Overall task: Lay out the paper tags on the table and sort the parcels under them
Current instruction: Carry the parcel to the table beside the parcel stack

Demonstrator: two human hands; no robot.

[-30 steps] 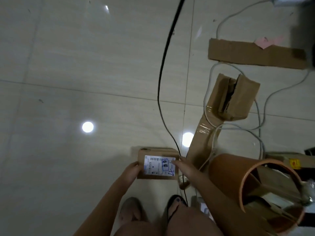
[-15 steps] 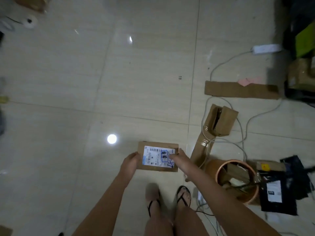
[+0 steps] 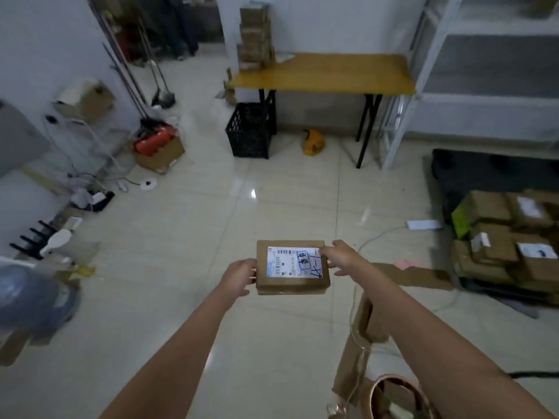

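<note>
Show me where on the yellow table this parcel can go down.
The yellow table is bare from the stack of boxes at its left end across to the white shelving. The left end is crowded. The left hand and right hand hold the parcel.

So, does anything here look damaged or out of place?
The parcel looks intact. Torn, taped cardboard lies crumpled on the floor at the lower right, and a white cable trails loose across it.
</note>
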